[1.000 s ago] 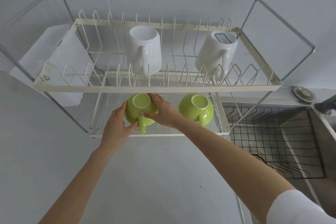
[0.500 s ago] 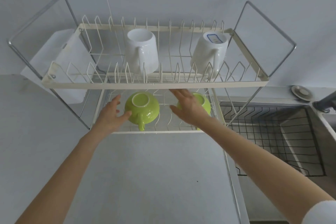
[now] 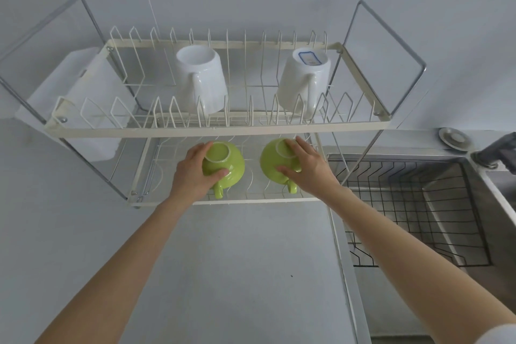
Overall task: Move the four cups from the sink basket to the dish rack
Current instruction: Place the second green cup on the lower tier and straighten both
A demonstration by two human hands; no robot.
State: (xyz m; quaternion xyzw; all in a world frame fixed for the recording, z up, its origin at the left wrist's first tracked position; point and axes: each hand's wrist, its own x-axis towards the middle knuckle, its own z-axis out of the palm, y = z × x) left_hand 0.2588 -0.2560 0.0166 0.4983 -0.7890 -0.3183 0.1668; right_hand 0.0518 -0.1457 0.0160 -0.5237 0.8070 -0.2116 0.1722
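Two green cups stand upside down on the lower tier of the cream wire dish rack (image 3: 217,131). My left hand (image 3: 192,173) grips the left green cup (image 3: 227,162) from its left side. My right hand (image 3: 304,167) lies over the right green cup (image 3: 269,162), fingers across its base and thumb on its front. On the upper tier, two white mugs stand upside down: one in the middle (image 3: 199,78) and one on the right (image 3: 303,78) with a blue-edged label on its base. The black wire sink basket (image 3: 418,204) at the right holds no cups.
A white cutting board (image 3: 78,98) hangs at the rack's left end. Grey countertop (image 3: 237,274) lies in front of the rack. A dark tap (image 3: 497,153) and a round metal plug (image 3: 455,138) are at the sink's far right corner.
My right hand left the left green cup and moved right onto the right green cup. My left hand went from open beside the left cup to gripping it.
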